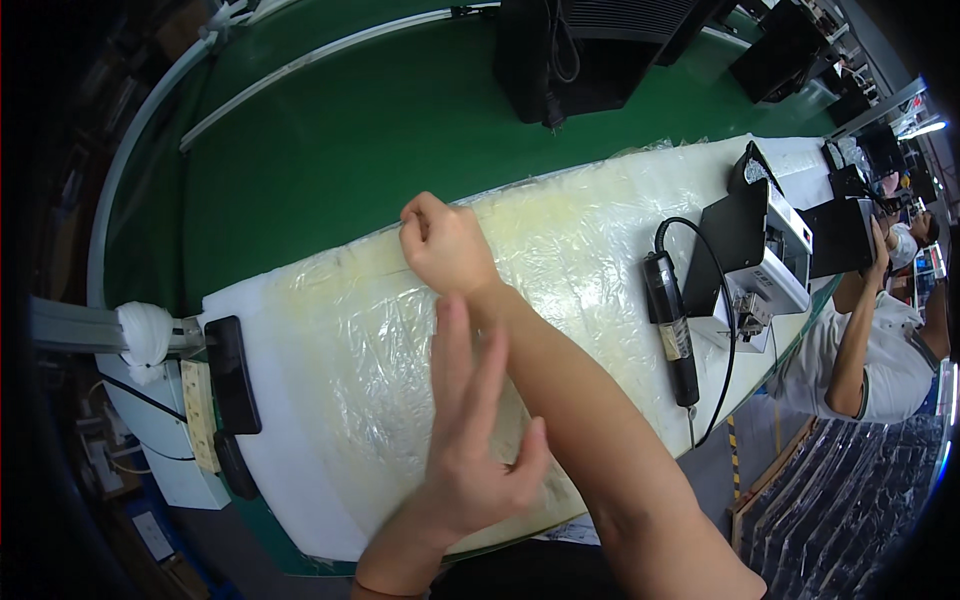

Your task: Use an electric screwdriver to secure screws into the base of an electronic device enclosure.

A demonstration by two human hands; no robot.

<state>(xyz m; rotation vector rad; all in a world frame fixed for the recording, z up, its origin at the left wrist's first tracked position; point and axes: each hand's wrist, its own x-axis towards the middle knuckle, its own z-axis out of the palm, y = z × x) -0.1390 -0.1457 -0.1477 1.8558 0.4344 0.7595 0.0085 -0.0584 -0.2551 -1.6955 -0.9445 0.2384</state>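
My right hand is curled into a fist above the far edge of the plastic-covered table, and nothing shows in its fingers. Across the picture from the lower right runs its bare forearm. My left hand, slightly blurred, is open with fingers stretched, their tips beside my right wrist. Neither hand touches a tool. To the right of my right forearm lies a black powered screwdriver with a curved cable. Next to it stands a small black-and-white machine with a metal mechanism on its front.
At the left table edge lie a dark phone, a black object and a cream power strip. A metal post wrapped in white stands there. A co-worker works at right. Black cabinets stand on the green floor beyond.
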